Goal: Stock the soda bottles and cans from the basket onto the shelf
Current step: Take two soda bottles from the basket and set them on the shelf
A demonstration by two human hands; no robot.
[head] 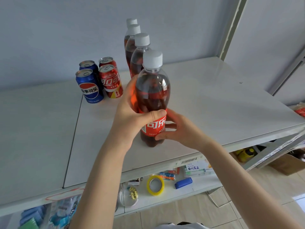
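Note:
A cola bottle (152, 90) with a white cap and red label stands upright on the white shelf (214, 100), at the front of a row. My left hand (130, 116) wraps its left side, thumb across the label. My right hand (179, 128) holds the lower right of the same bottle. Three more cola bottles (139, 52) line up behind it toward the wall. To the left stand two blue cans (90, 86) and two red cans (111, 80). No basket is in view.
The shelf's metal upright (231, 30) rises at the back right. A lower shelf (203, 182) holds a yellow tape roll (155, 185), a blue stapler (183, 182), a clear tub of clips (129, 195) and stationery packs. A cardboard box (287, 162) sits on the floor at right.

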